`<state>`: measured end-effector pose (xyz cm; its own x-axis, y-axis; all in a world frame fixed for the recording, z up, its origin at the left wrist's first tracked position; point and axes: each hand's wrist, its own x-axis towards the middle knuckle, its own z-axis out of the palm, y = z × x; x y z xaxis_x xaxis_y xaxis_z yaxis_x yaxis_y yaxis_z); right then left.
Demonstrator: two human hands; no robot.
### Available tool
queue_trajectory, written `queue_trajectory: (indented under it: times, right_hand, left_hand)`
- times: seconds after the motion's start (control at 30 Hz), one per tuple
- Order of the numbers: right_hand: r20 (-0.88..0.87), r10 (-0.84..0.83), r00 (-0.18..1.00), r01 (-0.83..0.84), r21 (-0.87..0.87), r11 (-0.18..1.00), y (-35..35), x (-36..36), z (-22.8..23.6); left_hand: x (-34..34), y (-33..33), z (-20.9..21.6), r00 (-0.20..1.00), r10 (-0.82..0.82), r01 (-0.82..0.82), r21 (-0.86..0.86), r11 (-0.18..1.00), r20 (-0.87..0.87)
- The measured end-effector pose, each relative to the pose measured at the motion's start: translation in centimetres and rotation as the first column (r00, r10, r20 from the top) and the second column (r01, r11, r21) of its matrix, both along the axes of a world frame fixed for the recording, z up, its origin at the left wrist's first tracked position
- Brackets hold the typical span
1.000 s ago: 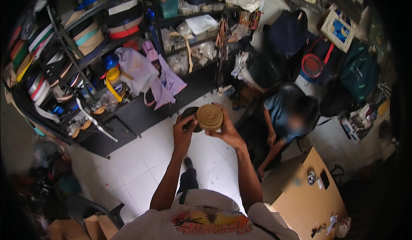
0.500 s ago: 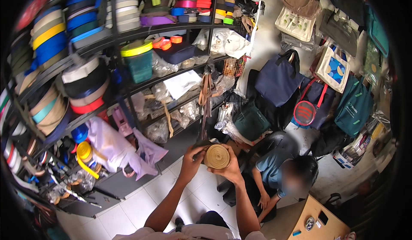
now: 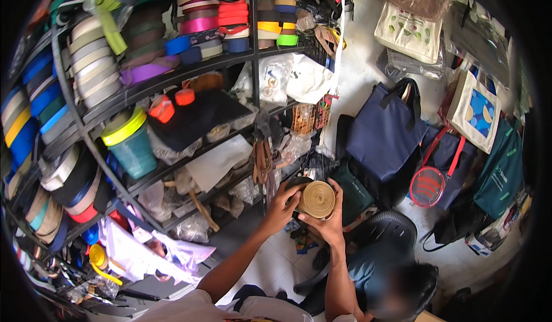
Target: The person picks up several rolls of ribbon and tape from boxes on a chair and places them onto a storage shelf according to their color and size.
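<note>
Both hands are raised in front of me, side by side. My right hand [image 3: 329, 223] is closed around a tan webbing roll [image 3: 318, 200], its coiled flat face turned up toward me. Against the left side of that roll, my left hand [image 3: 280, 210] grips a dark roll [image 3: 299, 181], mostly hidden by the fingers and the tan roll. Beyond the hands hang brown straps [image 3: 263, 162] at the end of the shelf.
A black shelf rack [image 3: 172, 86] with many coloured webbing rolls fills the left. On its middle level stands a teal bucket [image 3: 131, 146] with a yellow rim. Bags, including a navy tote [image 3: 382, 129], hang at right. A seated person [image 3: 374, 270] is close by my right arm.
The view has shifted toward the shelf and the hanging bags. My hands still hold the rolls together, now in front of the shelf's end. The desk at lower right has nearly left the view.
</note>
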<state>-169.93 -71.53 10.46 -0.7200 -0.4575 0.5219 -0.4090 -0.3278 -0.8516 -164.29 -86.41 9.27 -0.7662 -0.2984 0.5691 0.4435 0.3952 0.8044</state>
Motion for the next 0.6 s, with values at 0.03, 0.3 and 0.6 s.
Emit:
queue_trajectory:
  times: [0.03, 0.3, 0.6]
  right_hand:
    - [-0.044, 0.024, 0.999, -0.024, 0.020, 1.000, -0.4, -1.6, 0.7]
    - [-0.164, -0.027, 0.986, 0.028, 0.002, 1.000, -6.3, -14.5, 7.7]
    - [-0.197, -0.198, 0.960, 0.156, -0.211, 0.965, -16.5, -26.7, 20.9]
  left_hand:
    - [-1.7, -0.5, 0.4, 1.000, -0.001, 0.002, 0.041, 0.999, -0.018]
    - [-13.7, -6.5, 7.8, 0.990, -0.045, 0.052, 0.051, 0.997, -0.135]
    - [-22.0, -14.0, 13.2, 0.939, -0.181, 0.256, 0.245, 0.935, -0.291]
